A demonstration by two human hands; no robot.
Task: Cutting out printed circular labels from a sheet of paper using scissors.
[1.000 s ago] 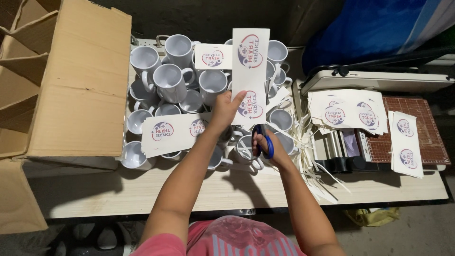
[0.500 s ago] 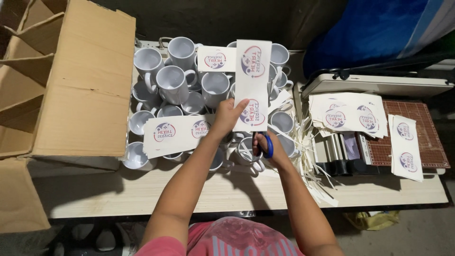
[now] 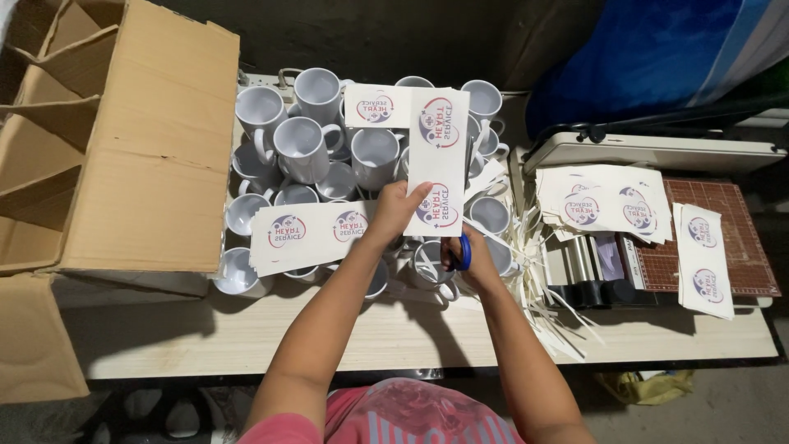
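Left hand (image 3: 393, 212): holds a printed paper strip (image 3: 438, 160) upright over white mugs (image 3: 302, 148).
Right hand (image 3: 463, 256): grips blue-handled scissors (image 3: 465, 251).

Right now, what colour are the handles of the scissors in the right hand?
Blue; the scissors handle shows at the right hand, clearest in the head view.

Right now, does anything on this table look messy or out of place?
Yes: a loose tangle of thin white paper offcut strips spills across the wooden table and over its front edge, beside the heaped white ceramic mugs.
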